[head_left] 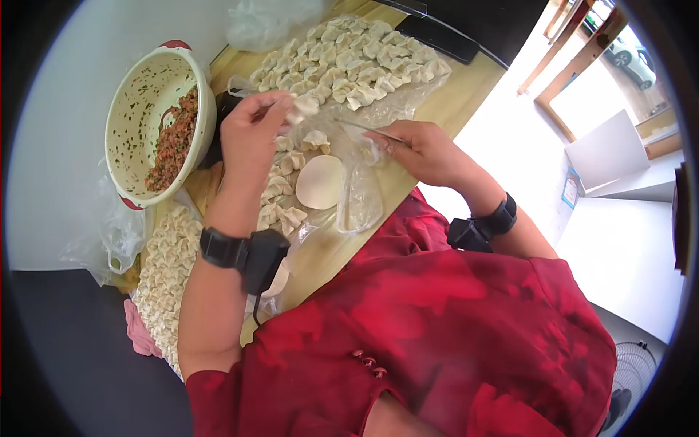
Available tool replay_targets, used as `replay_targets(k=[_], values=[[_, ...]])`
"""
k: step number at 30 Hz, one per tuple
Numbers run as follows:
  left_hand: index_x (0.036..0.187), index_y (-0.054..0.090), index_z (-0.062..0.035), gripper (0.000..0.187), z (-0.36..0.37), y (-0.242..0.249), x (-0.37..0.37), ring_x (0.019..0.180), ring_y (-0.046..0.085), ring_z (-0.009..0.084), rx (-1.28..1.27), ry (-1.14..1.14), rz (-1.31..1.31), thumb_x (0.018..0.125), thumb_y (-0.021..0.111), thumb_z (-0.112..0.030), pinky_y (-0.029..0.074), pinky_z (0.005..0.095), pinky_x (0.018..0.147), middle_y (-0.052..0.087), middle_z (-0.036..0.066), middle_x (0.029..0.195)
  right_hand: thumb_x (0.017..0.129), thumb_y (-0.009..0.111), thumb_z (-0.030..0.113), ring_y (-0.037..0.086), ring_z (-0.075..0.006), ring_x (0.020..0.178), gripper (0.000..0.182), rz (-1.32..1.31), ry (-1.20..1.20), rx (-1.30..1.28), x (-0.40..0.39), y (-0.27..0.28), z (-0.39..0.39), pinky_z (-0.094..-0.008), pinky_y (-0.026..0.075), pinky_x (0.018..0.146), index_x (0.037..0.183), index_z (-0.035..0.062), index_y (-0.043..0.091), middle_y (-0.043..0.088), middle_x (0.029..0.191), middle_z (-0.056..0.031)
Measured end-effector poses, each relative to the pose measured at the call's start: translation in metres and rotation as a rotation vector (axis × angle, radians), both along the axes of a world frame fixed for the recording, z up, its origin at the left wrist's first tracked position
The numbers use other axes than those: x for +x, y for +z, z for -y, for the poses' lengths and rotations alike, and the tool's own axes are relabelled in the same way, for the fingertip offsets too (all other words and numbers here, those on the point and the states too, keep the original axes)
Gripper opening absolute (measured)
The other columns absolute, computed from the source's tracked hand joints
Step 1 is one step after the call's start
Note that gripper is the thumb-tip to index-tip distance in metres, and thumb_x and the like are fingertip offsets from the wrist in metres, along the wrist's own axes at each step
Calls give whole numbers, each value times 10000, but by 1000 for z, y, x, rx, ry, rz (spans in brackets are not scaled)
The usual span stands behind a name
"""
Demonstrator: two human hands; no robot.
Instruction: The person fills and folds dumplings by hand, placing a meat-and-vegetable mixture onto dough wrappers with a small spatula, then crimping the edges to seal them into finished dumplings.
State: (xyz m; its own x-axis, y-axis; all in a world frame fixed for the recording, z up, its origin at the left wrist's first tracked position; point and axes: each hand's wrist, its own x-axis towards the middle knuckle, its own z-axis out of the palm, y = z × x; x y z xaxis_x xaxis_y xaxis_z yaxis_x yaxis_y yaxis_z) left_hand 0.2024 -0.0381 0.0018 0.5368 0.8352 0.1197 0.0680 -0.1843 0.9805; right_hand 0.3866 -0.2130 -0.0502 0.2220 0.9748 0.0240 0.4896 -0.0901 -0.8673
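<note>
My left hand [255, 131] pinches a pale folded dumpling [303, 108] at its fingertips, above the table. A thin metal utensil [368, 130] is gripped in my right hand [421, 151], its tip pointing left toward that dumpling. Below both hands lies a flat round dough wrapper [320, 182] on clear plastic. Several folded dumplings [280, 188] stand in a group left of the wrapper. Beside my left hand, a cream bowl [120, 120] with red handles holds minced filling [177, 142] with green bits.
Many dumplings [349, 58] cover a plastic sheet at the back of the wooden table [386, 191]. More dumplings [169, 269] lie at the left below the bowl. Plastic bags [120, 237] hang near the left edge. A dark flat object [440, 38] sits at the back corner.
</note>
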Motion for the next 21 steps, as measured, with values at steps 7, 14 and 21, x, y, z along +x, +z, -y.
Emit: replay_targets(k=[7, 14, 21], values=[[948, 666, 12, 125, -8, -35, 38, 687, 624, 93, -46, -89, -92, 864, 665, -81, 527, 224, 631, 667, 49, 827, 850, 588, 24, 616, -267, 904, 204, 61, 155, 166, 1, 2, 13, -347, 491, 802, 1036, 48, 665, 632, 1009, -109], [950, 668, 2, 124, 2, -30, 49, 715, 623, 86, -50, -281, -225, 863, 664, -86, 529, 224, 664, 670, 42, 837, 852, 603, 42, 612, -287, 937, 182, 48, 203, 144, 7, 5, 14, -344, 490, 826, 1029, 28, 640, 639, 1011, -124], [1007, 635, 30, 158, 25, -33, 91, 755, 632, 103, -139, -370, -169, 888, 651, -73, 536, 222, 686, 659, 70, 891, 946, 568, 176, 618, -288, 1017, 211, -43, 238, 37, 17, 10, 23, -345, 492, 879, 1086, 50, 664, 643, 1122, -142]])
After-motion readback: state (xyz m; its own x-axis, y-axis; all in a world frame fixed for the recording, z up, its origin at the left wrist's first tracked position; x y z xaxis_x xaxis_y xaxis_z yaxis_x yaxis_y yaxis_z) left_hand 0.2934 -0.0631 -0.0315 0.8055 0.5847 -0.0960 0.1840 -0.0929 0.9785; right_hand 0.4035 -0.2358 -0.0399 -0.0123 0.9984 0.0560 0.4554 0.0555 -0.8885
